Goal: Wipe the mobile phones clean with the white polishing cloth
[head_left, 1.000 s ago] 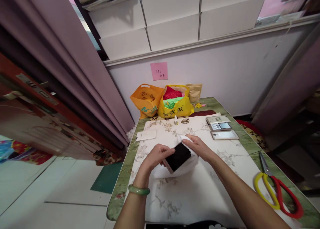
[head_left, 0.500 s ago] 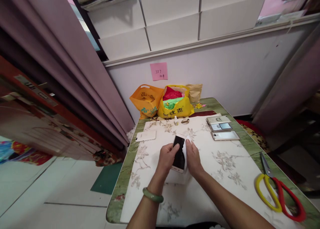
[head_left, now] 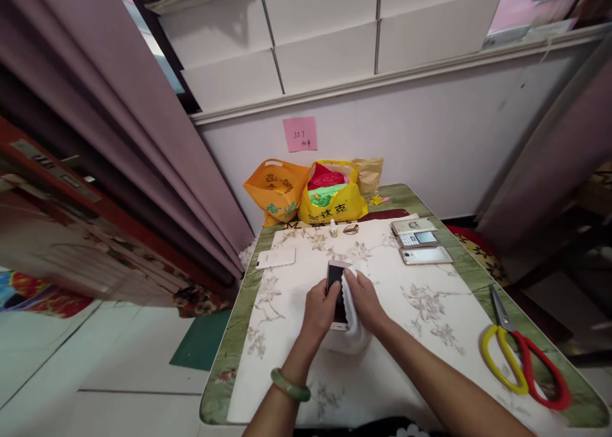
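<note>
My left hand (head_left: 319, 306) grips a smartphone (head_left: 336, 278) with a black screen by its left edge, held upright over the middle of the table (head_left: 224, 379). My right hand (head_left: 366, 300) presses a white cloth (head_left: 351, 335) against the phone's right edge, fingers closed on the cloth. The cloth hangs below both hands onto the flowered white table cover. A green bangle (head_left: 290, 386) sits on my left wrist.
A white phone (head_left: 276, 257) lies at the left. Three phones (head_left: 421, 239) lie in a stack-like row at the right. Scissors (head_left: 521, 360) with yellow and red handles rest near the right edge. Orange and yellow bags (head_left: 329, 198) stand at the back by the wall.
The phone has turned from lying tilted across the cloth to standing lengthwise between my hands. My hands have come closer together, and the cloth has bunched along the phone's right side.
</note>
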The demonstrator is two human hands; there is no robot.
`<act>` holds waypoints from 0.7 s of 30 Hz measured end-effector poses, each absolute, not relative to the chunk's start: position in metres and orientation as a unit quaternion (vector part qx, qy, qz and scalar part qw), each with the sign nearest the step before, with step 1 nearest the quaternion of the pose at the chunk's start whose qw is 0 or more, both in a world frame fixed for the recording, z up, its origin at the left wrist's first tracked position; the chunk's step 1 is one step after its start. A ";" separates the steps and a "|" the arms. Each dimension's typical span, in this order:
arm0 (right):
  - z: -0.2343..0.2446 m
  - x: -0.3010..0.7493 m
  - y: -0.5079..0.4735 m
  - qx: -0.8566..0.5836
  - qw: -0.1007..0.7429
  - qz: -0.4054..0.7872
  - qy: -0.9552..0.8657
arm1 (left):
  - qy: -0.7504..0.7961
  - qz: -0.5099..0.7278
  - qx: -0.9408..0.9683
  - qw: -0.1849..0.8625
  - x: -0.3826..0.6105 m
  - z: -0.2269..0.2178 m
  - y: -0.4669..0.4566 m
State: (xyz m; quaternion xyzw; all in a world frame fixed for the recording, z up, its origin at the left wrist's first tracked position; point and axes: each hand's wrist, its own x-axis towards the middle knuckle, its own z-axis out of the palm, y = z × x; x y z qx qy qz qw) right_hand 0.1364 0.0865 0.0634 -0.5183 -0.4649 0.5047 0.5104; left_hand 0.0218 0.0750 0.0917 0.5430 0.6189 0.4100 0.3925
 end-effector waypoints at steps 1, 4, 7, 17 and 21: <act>0.066 0.137 0.090 -0.522 0.509 0.508 -0.460 | 0.616 0.414 0.541 0.394 0.023 0.090 0.073; 0.068 0.130 0.082 -0.515 0.510 0.507 -0.466 | 0.629 0.470 0.498 0.368 0.021 0.088 0.077; 0.065 0.122 0.064 -0.506 0.500 0.497 -0.497 | 0.635 0.515 0.462 0.345 0.014 0.092 0.086; 0.084 0.135 0.056 -0.501 0.423 0.302 -0.692 | 0.508 0.579 0.384 0.510 0.027 0.097 0.083; 0.085 0.145 0.052 -0.445 0.474 0.448 -0.614 | 0.384 0.551 0.183 0.718 0.019 0.089 0.078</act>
